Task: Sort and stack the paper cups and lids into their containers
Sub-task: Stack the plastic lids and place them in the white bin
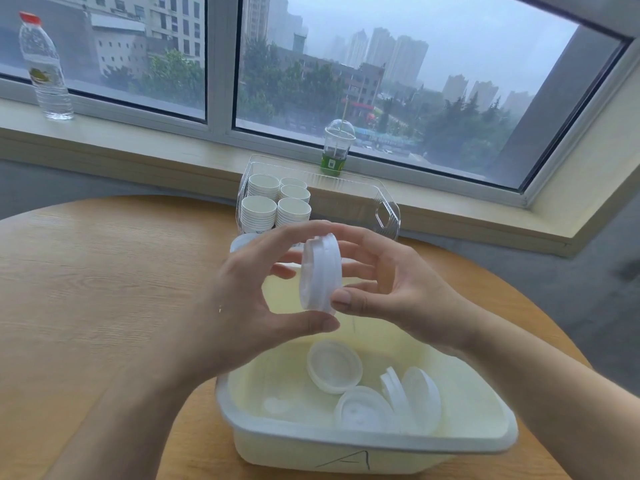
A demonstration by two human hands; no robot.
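Two hands hold a small stack of white lids [320, 271] on edge, above the cream tub [374, 441]. The left hand [249, 289] pinches the stack with the thumb under its lower rim and the fingers over its top. The right hand [391, 289] presses its thumb on the lower right edge, and its fingers curl behind the stack. Below the grip, inside the tub, several loose lids [334, 367] lie in disorder. Beyond the grip, a clear box [388, 213] holds five stacks of paper cups [259, 209], so the cups look mostly sorted. I judge the step in hand is nesting lids together into one pile. The next move probably calls for squeezing the lids flush, then freeing one hand to take another lid from below. Where the lid pile must finally go, I cannot tell.
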